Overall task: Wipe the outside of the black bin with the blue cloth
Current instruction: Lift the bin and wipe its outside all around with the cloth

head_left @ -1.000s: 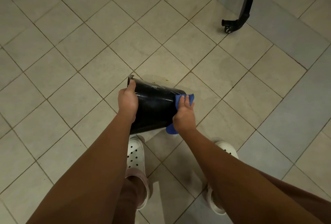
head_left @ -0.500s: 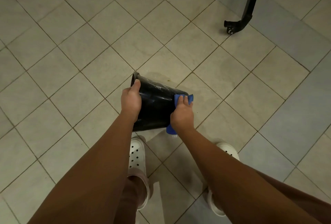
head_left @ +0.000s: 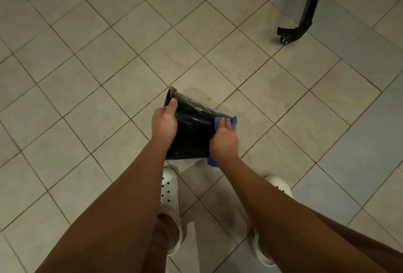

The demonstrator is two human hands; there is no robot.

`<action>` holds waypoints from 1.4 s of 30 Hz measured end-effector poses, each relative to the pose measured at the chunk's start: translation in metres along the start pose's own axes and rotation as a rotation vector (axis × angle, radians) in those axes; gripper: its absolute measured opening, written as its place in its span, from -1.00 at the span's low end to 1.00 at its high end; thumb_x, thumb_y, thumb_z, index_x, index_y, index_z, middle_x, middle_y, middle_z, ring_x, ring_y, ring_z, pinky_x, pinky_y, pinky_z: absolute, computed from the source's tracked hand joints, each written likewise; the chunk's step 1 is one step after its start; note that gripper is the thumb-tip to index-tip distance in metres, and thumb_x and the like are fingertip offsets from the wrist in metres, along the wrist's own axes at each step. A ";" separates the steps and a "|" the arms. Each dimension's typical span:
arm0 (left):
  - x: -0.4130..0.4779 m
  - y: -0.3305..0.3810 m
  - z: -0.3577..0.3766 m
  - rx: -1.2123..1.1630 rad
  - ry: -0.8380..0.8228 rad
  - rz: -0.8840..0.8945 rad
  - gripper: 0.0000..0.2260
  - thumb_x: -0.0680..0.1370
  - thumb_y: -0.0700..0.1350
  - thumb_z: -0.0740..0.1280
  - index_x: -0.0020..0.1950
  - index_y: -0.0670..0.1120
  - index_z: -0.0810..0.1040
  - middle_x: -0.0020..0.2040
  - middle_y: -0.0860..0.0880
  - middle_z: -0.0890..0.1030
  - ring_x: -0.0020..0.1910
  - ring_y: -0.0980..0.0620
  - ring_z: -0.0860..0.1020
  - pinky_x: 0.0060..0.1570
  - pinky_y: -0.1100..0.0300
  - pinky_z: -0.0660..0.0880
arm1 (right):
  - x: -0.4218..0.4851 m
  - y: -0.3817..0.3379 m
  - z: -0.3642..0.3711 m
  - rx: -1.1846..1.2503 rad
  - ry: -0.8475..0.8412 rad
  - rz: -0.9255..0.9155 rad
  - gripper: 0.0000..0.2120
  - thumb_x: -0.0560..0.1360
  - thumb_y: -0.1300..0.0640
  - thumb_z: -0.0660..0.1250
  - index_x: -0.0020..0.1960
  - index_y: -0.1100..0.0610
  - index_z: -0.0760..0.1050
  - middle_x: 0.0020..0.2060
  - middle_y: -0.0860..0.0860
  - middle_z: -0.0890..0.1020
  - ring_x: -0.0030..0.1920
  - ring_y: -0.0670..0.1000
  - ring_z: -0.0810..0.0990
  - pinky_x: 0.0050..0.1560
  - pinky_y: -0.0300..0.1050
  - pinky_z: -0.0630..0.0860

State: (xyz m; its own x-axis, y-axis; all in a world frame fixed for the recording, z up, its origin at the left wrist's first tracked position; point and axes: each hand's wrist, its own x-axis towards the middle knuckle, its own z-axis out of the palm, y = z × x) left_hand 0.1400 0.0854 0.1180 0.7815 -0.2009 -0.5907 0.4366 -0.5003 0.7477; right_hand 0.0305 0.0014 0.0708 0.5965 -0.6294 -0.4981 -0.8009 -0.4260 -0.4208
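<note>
The black bin is held tipped on its side above the tiled floor, its open rim facing left and its base to the right. My left hand grips the bin at the rim end, thumb along the top. My right hand presses the blue cloth against the bin's wall near the base. The cloth shows past my fingertips and again below my wrist. Wet streaks shine on the bin's upper side.
Beige floor tiles lie all around, with grey-blue tiles at the right. A black metal leg with a castor stands at the upper right. My feet in white clogs are just below the bin.
My right hand with the cloth has slid a little along the bin near its base. The left hand keeps the same grip at the rim, and the view has shifted slightly.
</note>
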 end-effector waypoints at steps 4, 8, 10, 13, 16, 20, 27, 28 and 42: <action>-0.002 -0.001 0.001 0.005 -0.001 0.013 -0.64 0.52 0.20 0.20 -0.14 -0.05 0.60 -0.07 -0.18 0.66 0.01 -0.18 0.61 0.20 -0.21 0.50 | 0.001 -0.009 0.003 0.021 0.049 -0.121 -0.37 0.49 0.32 0.23 0.49 0.19 0.08 0.49 0.10 0.14 0.50 0.17 0.01 0.48 0.05 0.08; 0.000 -0.003 -0.001 0.007 -0.005 0.028 -0.60 0.53 0.20 0.21 -0.16 -0.10 0.60 -0.07 -0.22 0.66 0.00 -0.20 0.62 0.21 -0.21 0.49 | 0.015 0.013 -0.007 0.039 -0.008 -0.007 -0.52 0.47 0.33 0.20 0.38 0.19 0.24 0.36 0.12 0.34 0.36 0.16 0.27 0.33 -0.03 0.32; 0.000 -0.003 0.000 0.010 0.003 0.053 -0.62 0.58 0.15 0.21 -0.19 -0.11 0.60 -0.08 -0.23 0.66 -0.01 -0.20 0.61 0.20 -0.19 0.50 | 0.014 0.018 -0.010 0.042 -0.040 0.074 -0.54 0.46 0.32 0.22 0.34 0.20 0.25 0.32 0.13 0.36 0.29 0.16 0.35 0.27 -0.02 0.38; 0.000 -0.001 0.001 -0.004 0.008 0.060 -0.62 0.57 0.15 0.21 -0.19 -0.10 0.60 -0.10 -0.22 0.66 -0.01 -0.21 0.62 0.19 -0.20 0.50 | 0.005 0.009 -0.005 0.019 0.008 0.022 -0.53 0.42 0.32 0.26 0.32 0.24 0.28 0.31 0.14 0.36 0.29 0.14 0.35 0.34 0.01 0.30; 0.000 -0.001 0.000 -0.021 -0.005 0.030 -0.58 0.52 0.20 0.21 -0.10 -0.13 0.62 -0.07 -0.22 0.66 0.01 -0.21 0.62 0.21 -0.22 0.49 | 0.001 0.001 0.002 0.028 0.081 -0.118 -0.48 0.43 0.33 0.24 0.38 0.25 0.26 0.38 0.15 0.32 0.39 0.16 0.24 0.42 0.04 0.19; -0.001 -0.003 -0.001 -0.021 -0.023 0.053 -0.59 0.58 0.15 0.22 -0.11 -0.18 0.62 -0.05 -0.25 0.66 0.01 -0.21 0.62 0.21 -0.19 0.49 | 0.012 0.015 -0.003 0.037 0.031 -0.033 -0.51 0.43 0.34 0.22 0.36 0.23 0.27 0.34 0.14 0.37 0.31 0.17 0.32 0.34 0.01 0.31; -0.001 -0.004 -0.001 -0.011 -0.043 0.082 -0.52 0.44 0.24 0.24 -0.15 -0.19 0.62 -0.12 -0.23 0.67 -0.03 -0.22 0.63 0.16 -0.20 0.52 | -0.004 -0.004 0.007 0.010 0.084 -0.005 -0.40 0.46 0.30 0.24 0.45 0.22 0.13 0.45 0.13 0.20 0.46 0.15 0.11 0.49 0.00 0.03; -0.001 -0.004 -0.001 -0.028 -0.037 0.071 -0.53 0.44 0.22 0.25 -0.13 -0.19 0.63 -0.10 -0.23 0.67 -0.01 -0.22 0.63 0.17 -0.20 0.52 | -0.004 -0.005 0.006 0.012 0.081 -0.023 -0.40 0.48 0.30 0.22 0.47 0.20 0.09 0.47 0.13 0.16 0.48 0.15 0.05 0.50 -0.02 -0.03; -0.003 -0.002 -0.001 -0.085 0.000 -0.006 -0.75 0.56 0.15 0.27 -0.12 -0.02 0.51 -0.05 -0.13 0.62 0.07 -0.20 0.58 0.25 -0.20 0.46 | -0.008 -0.006 0.005 -0.051 0.031 -0.042 -0.36 0.55 0.26 0.18 0.52 0.19 -0.07 0.51 0.14 0.01 0.49 0.20 -0.01 0.49 0.04 0.01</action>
State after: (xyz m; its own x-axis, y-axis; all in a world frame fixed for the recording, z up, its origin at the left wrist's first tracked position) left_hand 0.1368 0.0878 0.1182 0.7787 -0.1982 -0.5952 0.4774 -0.4282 0.7673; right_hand 0.0306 0.0121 0.0731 0.6287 -0.6297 -0.4563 -0.7770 -0.4849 -0.4013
